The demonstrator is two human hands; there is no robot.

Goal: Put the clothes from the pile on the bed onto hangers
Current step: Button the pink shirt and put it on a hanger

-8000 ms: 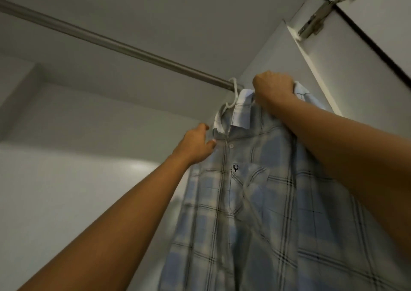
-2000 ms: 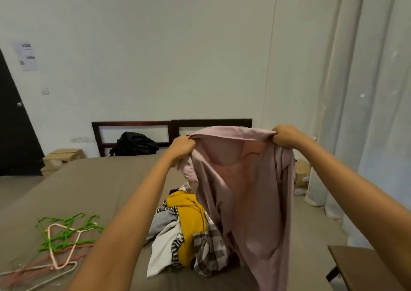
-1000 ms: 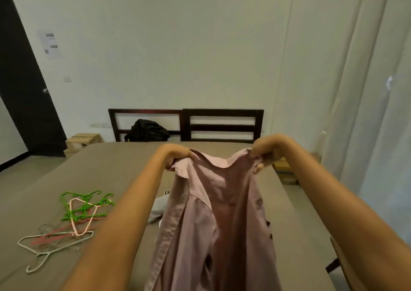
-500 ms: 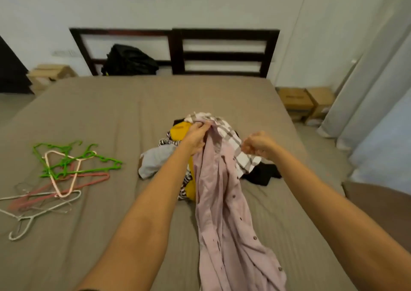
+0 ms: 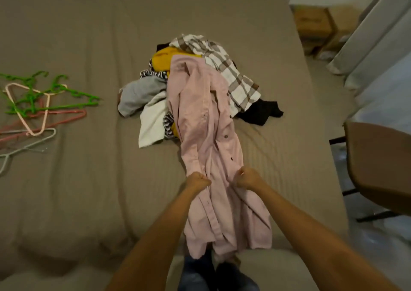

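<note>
far left on the bed (image 5: pixel 77 190): a loose tangle of hangers (image 5: pixel 66 106), green ones over pink and pale grey, well apart from the clothes.

toward the middle, the pile (image 5: pixel 138 94): a grey garment on its left edge, a white piece (image 5: pixel 153 121) just below it, a black-and-white striped bit and a yellow garment (image 5: pixel 165 59) further back.

over the pile's middle, running lengthwise toward the near edge of the bed, the pink shirt (image 5: pixel 200 112), buttons showing along its right side, collar end resting on top of the pile, hem hanging just past the mattress edge above dark jeans (image 5: pixel 195 273).

on the shirt's lower half, left grip (image 5: pixel 198 180), a bare fist bunched tight on the fabric at the left edge. just beside it, right grip (image 5: pixel 246 178), likewise clenched on the shirt's right edge, a strip of pink cloth between the two.

right side of the pile: a brown-and-white checked shirt (image 5: pixel 229 74), partly under the pink one, then a black garment (image 5: pixel 260 111) flat on the bed.

beyond the bed, cardboard boxes (image 5: pixel 313 23) on the floor, a brown chair (image 5: pixel 382 163) nearer, pale curtains (image 5: pixel 378 34) at far right.
</note>
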